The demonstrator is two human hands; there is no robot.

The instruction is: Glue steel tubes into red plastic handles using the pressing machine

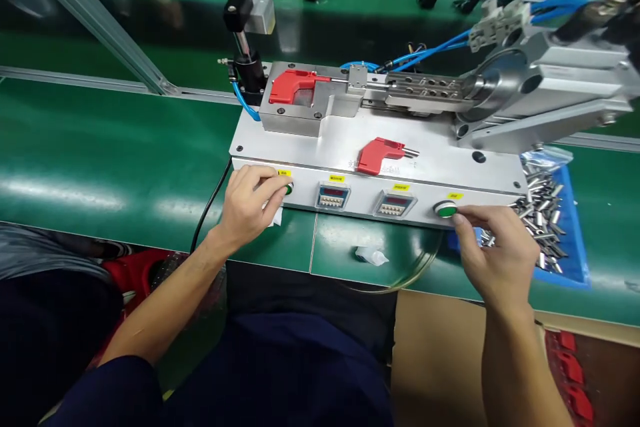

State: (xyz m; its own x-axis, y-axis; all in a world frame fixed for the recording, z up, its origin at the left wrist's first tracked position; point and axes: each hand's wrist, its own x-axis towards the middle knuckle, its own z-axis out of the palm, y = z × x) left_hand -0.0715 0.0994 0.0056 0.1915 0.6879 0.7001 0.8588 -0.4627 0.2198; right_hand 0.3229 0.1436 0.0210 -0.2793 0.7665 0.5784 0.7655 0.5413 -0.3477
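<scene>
My left hand (251, 205) is at the left end of a metal press's front panel, fingers closed around a green push button (288, 189) they partly cover. At the right end, my right hand (500, 247) has thumb and forefinger pinched at the edge of another green push button (445, 209). A red pistol-shaped plastic handle (293, 85) sits in the metal fixture (290, 121), its tip against the press's slide. On the press's base plate (320, 150) lies a second red handle (377, 156) with metal prongs pointing right.
Two digital counters (333, 197) sit between the buttons. A blue bin (575, 233) of metal pins stands at the right. The pneumatic cylinder (560, 80) and blue hoses (430, 53) rise behind. A cardboard box (435, 347) with red parts is below; another person's leg shows at left.
</scene>
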